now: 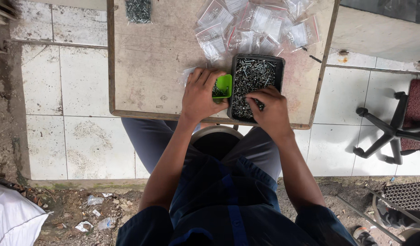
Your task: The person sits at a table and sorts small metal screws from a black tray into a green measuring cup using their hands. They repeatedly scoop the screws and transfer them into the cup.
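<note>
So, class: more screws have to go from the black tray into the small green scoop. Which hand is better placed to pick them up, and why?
The right hand: its fingers already rest on the screws in the black tray. The left hand is occupied steadying the green scoop beside the tray.

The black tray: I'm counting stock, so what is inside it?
The black tray holds a loose heap of small silvery screws. The right hand reaches in and covers the near corner, so what lies under it, and the tray's bottom, cannot be seen.
</note>
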